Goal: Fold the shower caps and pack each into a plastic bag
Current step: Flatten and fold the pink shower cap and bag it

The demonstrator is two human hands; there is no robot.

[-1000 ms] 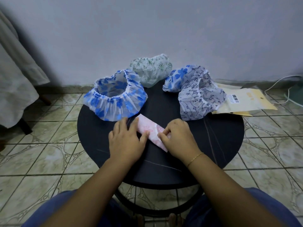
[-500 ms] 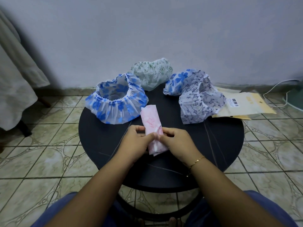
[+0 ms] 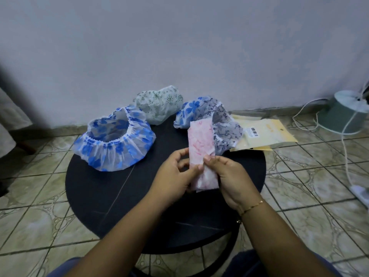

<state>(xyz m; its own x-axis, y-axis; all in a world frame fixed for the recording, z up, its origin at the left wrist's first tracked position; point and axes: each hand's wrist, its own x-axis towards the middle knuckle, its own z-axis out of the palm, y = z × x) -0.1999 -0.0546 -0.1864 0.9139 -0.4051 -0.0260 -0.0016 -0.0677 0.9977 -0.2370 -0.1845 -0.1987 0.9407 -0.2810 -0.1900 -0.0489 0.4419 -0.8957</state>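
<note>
One head-worn view looks forward and down, close over the round black worktop (image 3: 103, 196), towards the wall (image 3: 179, 47) behind.

Folded pink cap (image 3: 201, 145) between both hands, above table (image 3: 111, 188)

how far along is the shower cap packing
Early. The pink cap is folded into a strip, held by the left hand and right hand; not bagged. Three or four caps lie unfolded, like the blue-flowered one. The bags lie at the table's edge.
</note>
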